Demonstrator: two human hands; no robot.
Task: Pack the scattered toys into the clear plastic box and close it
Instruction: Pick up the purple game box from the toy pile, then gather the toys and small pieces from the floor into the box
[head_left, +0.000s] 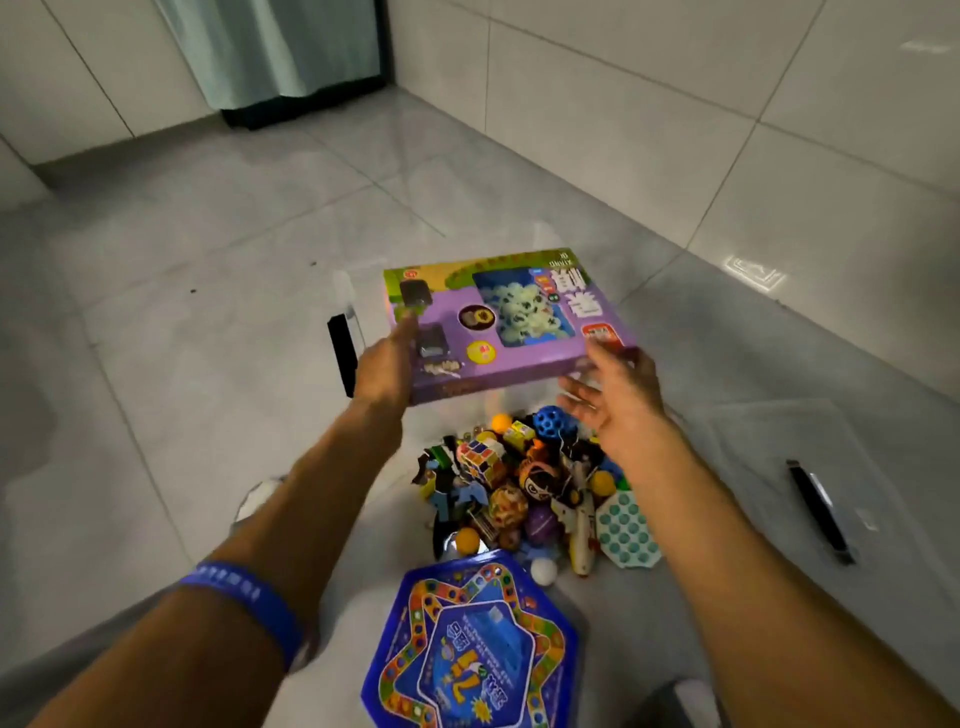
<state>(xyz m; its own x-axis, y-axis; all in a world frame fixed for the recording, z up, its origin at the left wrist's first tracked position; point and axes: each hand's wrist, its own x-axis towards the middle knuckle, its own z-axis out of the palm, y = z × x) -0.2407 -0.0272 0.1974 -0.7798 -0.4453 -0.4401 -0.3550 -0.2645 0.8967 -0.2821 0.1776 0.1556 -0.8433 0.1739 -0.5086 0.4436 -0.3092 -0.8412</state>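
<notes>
A purple boxed game (519, 322) lies tilted over the clear plastic box (349, 296), whose black latch (343, 356) shows at the left. My left hand (387, 364) rests with straight fingers against the game's left edge. Just off its near right corner is my right hand (618, 400), fingers spread and holding nothing. Nearer to me, a pile of small toys (535, 488) sits on the floor: a puzzle cube (480, 457), a blue holed ball (556, 423), a toy plane (579, 525), a teal bubble pad (626, 525). A blue hexagonal board game (472, 649) lies closest.
The clear lid (769, 452) with a black latch (818, 512) lies flat on the grey tiled floor to the right. White tiled walls stand behind and to the right. A dark-framed curtained door is at the far back left.
</notes>
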